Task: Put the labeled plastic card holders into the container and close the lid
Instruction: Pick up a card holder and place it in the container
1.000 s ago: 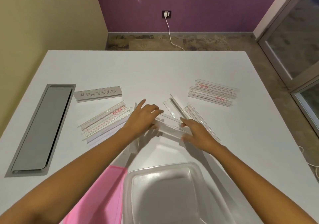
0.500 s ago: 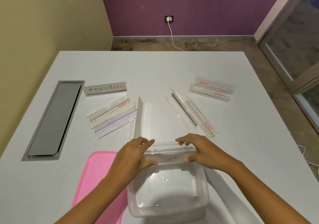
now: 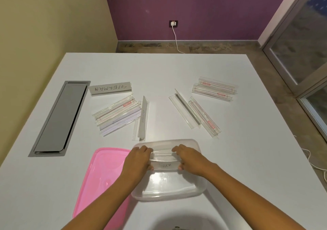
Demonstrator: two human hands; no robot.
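Card holder (image 3: 165, 165), clear and hand-labelled, lay crosswise between both hands, over the open container (image 3: 198, 192). Left hand (image 3: 138, 160) and right hand (image 3: 190, 160) each pinched one end, equally near. Pink lid (image 3: 102, 175) sat beside the left forearm.

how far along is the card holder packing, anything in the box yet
Early. Nothing lies loose in the clear container yet. Both hands, left and right, hold the first labeled holder inside its rim. Left: the SUPERMAN holder and other holders on the table, then the pink lid lying beside it.
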